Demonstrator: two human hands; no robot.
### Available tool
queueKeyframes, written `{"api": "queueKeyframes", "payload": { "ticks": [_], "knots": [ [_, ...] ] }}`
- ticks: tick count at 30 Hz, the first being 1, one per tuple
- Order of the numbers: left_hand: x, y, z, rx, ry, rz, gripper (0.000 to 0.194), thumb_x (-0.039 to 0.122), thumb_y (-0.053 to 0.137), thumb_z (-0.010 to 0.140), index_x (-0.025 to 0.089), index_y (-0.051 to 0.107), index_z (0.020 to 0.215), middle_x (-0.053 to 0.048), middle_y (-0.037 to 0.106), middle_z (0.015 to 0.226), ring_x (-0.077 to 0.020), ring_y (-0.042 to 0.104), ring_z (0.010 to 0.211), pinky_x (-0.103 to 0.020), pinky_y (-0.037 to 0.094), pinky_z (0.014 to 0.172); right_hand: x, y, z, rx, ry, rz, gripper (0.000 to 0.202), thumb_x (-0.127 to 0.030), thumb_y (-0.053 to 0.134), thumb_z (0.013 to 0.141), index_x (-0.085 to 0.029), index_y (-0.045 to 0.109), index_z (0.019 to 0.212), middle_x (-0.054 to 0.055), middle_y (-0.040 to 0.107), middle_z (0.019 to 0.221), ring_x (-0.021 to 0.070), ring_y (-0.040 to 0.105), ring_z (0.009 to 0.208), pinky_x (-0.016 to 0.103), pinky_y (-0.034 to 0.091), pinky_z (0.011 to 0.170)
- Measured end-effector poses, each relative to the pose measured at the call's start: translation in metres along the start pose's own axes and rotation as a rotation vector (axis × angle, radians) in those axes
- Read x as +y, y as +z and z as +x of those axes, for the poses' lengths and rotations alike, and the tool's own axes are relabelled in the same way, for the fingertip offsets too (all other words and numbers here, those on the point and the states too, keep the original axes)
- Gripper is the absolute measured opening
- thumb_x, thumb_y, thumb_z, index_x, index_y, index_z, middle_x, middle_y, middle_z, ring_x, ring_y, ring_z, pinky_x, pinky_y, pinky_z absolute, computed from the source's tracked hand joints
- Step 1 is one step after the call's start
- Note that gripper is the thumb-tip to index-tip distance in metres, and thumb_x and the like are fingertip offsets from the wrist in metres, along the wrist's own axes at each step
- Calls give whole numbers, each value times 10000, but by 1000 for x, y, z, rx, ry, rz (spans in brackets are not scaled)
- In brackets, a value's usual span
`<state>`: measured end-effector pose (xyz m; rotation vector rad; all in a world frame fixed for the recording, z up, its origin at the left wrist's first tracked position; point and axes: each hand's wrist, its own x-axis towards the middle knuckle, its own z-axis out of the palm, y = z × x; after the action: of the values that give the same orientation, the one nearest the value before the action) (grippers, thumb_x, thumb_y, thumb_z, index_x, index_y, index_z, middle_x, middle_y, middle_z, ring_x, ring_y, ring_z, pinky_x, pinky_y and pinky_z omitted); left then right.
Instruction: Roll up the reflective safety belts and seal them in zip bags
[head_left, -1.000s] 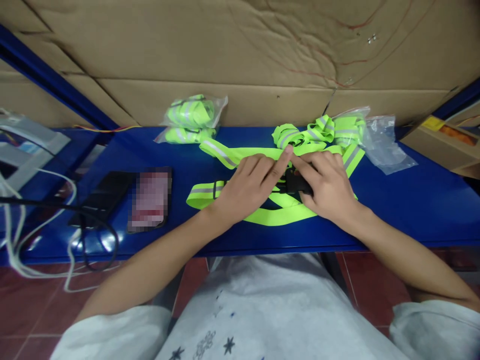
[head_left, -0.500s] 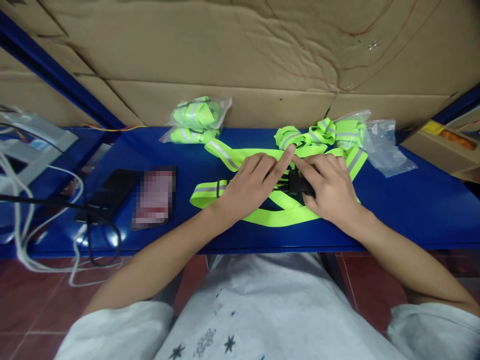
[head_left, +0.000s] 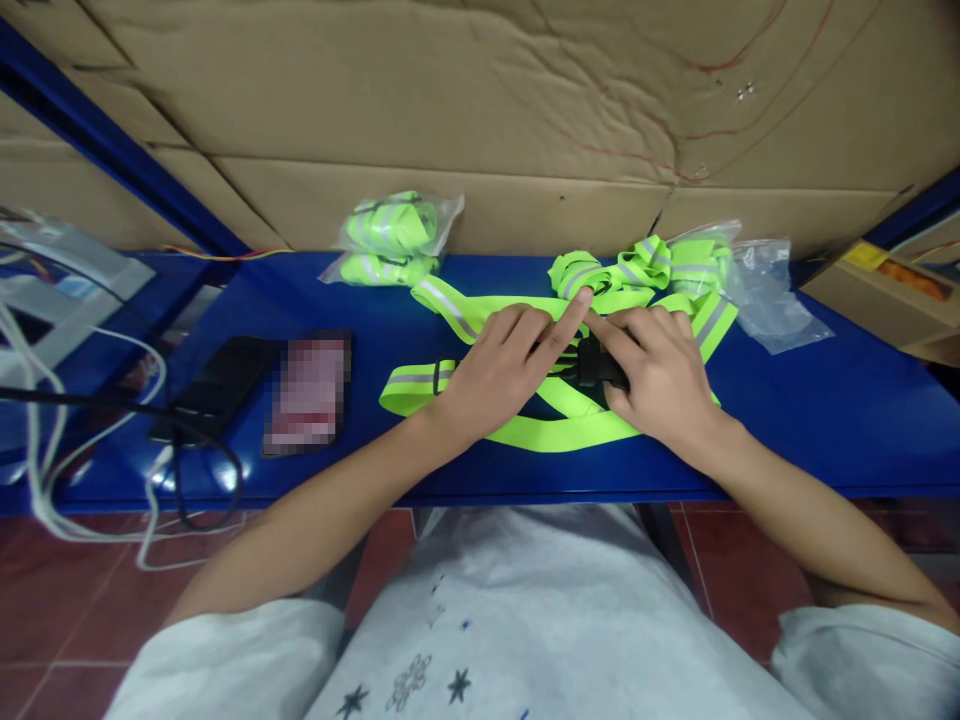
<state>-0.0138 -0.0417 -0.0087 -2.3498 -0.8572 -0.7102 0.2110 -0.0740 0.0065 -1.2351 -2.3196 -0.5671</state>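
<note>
Neon-yellow reflective strap (head_left: 559, 433) is lying unrolled; your right hand (head_left: 664, 380) is clamping black buckle (head_left: 591, 362) in its fingers; left hand (head_left: 491, 375) fingers: can't tell.

Both hands were over the table, backs up, angled in toward each other. The left hand (head_left: 501, 368) had its index finger (head_left: 564, 332) stretched out and the other fingers bent. The right hand (head_left: 661, 378) had its index finger (head_left: 613, 340) reaching inward, the two tips meeting or nearly so, and its thumb (head_left: 618, 402) lower, nearer the front edge of the table (head_left: 810, 445). Both forearms (head_left: 322, 500) slanted in across that edge.
</note>
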Motion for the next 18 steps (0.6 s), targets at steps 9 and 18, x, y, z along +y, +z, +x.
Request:
{"api": "queueKeyframes", "payload": {
  "ticks": [9, 18],
  "knots": [
    [2, -3, 0, -35, 48, -2, 755, 59, 331, 1035, 108, -54, 1682, -102, 643, 1043, -234, 623, 1032, -387, 487, 982, 0, 0, -1, -56, 4, 32, 612, -113, 571, 774, -134, 620, 1384, 136, 656, 1126, 305, 519, 1027, 414, 349, 835],
    [14, -2, 1, 31, 68, -21, 698, 87, 428, 1043, 104, 117, 1668, -92, 663, 1053, -239, 632, 1028, -385, 521, 978, -15, 5, 4, -21, -59, -29, 472, -136, 586, 752, -91, 671, 1214, 150, 655, 1060, 307, 514, 971, 409, 354, 806]
  ]
}}
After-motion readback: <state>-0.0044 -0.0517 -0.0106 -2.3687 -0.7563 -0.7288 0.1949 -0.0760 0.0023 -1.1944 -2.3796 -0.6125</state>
